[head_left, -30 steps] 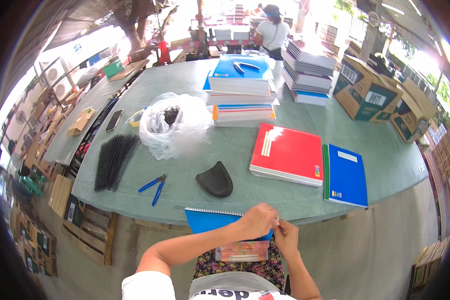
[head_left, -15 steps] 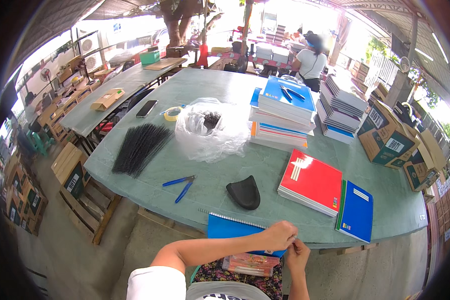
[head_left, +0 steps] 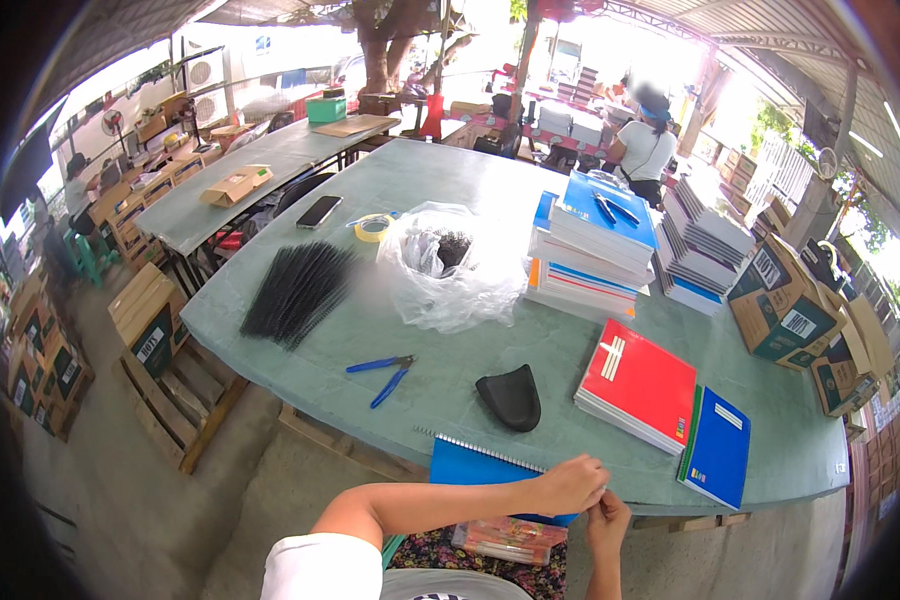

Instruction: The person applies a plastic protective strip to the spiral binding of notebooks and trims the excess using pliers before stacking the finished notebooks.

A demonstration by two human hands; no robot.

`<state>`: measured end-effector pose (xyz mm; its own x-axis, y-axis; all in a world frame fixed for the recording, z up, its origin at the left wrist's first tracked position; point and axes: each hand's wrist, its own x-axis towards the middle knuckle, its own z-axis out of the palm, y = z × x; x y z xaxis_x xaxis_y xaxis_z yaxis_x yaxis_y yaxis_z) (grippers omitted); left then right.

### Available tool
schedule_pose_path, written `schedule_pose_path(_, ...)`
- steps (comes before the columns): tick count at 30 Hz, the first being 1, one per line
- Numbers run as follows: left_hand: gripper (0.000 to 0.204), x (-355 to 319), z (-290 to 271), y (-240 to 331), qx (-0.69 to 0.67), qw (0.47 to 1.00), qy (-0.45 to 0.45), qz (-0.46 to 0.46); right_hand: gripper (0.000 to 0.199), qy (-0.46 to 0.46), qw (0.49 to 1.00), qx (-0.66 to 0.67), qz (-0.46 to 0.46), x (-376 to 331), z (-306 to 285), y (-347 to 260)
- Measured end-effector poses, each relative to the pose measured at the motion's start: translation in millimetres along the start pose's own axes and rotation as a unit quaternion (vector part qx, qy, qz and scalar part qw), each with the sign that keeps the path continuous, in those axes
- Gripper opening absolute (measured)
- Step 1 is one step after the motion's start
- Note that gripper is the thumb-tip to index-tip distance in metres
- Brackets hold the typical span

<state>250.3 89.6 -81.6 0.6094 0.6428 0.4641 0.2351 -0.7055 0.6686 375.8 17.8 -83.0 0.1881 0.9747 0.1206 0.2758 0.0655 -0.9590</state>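
Observation:
A blue spiral notebook [head_left: 478, 465] lies at the table's near edge, in front of my body. Its coil [head_left: 490, 446] runs along the far side and sticks out past the left end. My left hand [head_left: 573, 484] reaches across the notebook to its right end, fingers pinched. Just beside it, my right hand [head_left: 607, 522] is closed too, its fingertips meeting the left ones. What the fingertips hold at the coil's end is hidden. A clear pack of pencil-like sticks [head_left: 510, 540] rests on my lap. Blue-handled cutters [head_left: 382, 378] and a black rounded pad [head_left: 510, 398] lie beyond the notebook.
Black plastic coils [head_left: 300, 293] lie on the left of the table [head_left: 370, 165], near a plastic bag [head_left: 450, 290], tape [head_left: 373, 229] and phone [head_left: 319, 212]. Red notebooks [head_left: 637, 385], a blue notebook [head_left: 716, 445], book stacks [head_left: 595, 240] and cartons [head_left: 785, 300] stand right. A person [head_left: 645, 150] works behind.
The whole view has shifted, so the table and its things appear slightly further right. My hands stay together at the notebook's right end, with their fingers closed.

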Motion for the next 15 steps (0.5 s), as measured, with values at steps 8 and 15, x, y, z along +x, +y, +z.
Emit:
schedule_pose_path(8, 0.023, 11, -10, 6, 0.039, 0.994, -0.071, -0.068, 0.012, 0.008, 0.997, -0.070, -0.019, 5, 1, 17)
schedule_pose_path(15, 0.065, -43, -175, -68, 0.248, 0.952, 0.054, -0.171, 0.029, 0.042, 0.999, -0.016, -0.012, 40, -43, 0)
